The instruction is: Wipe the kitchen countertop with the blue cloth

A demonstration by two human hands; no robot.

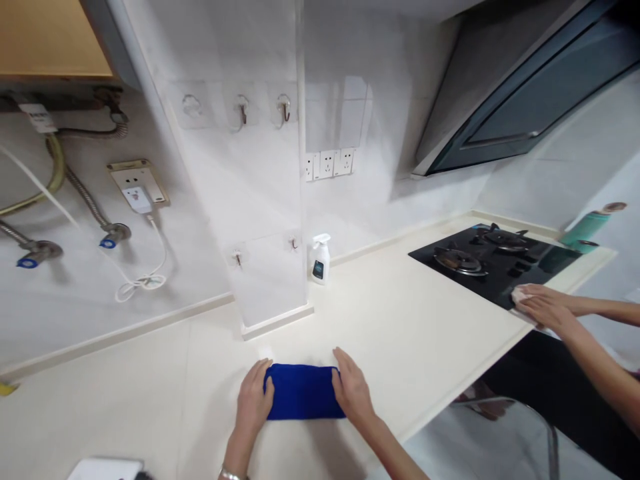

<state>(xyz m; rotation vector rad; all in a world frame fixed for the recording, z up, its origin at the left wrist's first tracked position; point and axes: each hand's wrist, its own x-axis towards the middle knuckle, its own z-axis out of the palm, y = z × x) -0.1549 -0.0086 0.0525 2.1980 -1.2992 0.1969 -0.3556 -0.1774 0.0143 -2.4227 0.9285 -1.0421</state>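
A blue cloth (304, 392), folded into a flat rectangle, lies on the pale countertop (390, 313) in front of me. My left hand (255, 395) grips its left edge, with the thumb along the near side. At the opposite edge, my right hand (352, 387) holds the cloth between thumb and fingers. Parts of both side edges are hidden under my fingers. Beyond the cloth, near the wall corner, stands a white spray bottle (321, 260) with a dark label.
To the right, a co-worker's hands (545, 305) press a white cloth at the edge of the black gas hob (480, 257). A green bottle (590, 225) stands behind it. The wall pillar (275, 287) juts onto the counter. A white object (106, 469) sits lower left.
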